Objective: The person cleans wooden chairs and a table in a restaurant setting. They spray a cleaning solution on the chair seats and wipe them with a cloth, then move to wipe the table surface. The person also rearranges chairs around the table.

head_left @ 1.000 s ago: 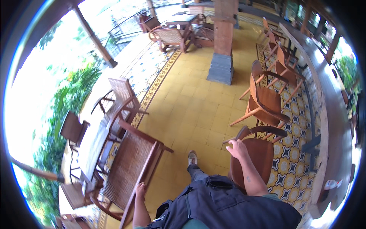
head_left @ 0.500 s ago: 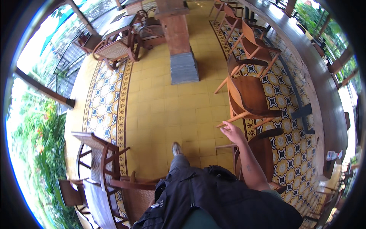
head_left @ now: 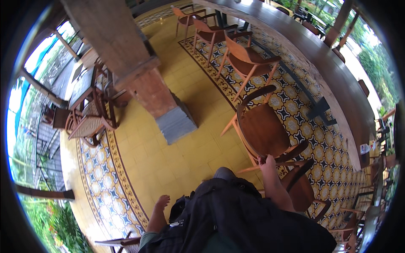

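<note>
My right hand (head_left: pixel 266 162) is closed on the near edge of a brown wooden armchair (head_left: pixel 264 128), where its curved back rail meets the seat side; the fingertips are partly hidden. This armchair has a smooth brown seat and splayed legs. Lower left, my left hand (head_left: pixel 163 201) hangs free beside my dark bag (head_left: pixel 223 211), its fingers loosely apart and holding nothing. Just behind my right hand stands another wooden armchair (head_left: pixel 300 192), partly covered by my forearm.
Several matching armchairs (head_left: pixel 247 55) line a long wooden table (head_left: pixel 337 84) on the right. A pillar with a grey stone base (head_left: pixel 175 124) rises ahead. Rattan chairs (head_left: pixel 90 120) stand by a table at left. A small white item (head_left: pixel 367 147) sits on the long table.
I have moved forward and turned right, so the pillar looks closer. My right hand has come down onto the armchair. My left hand has come into view.
</note>
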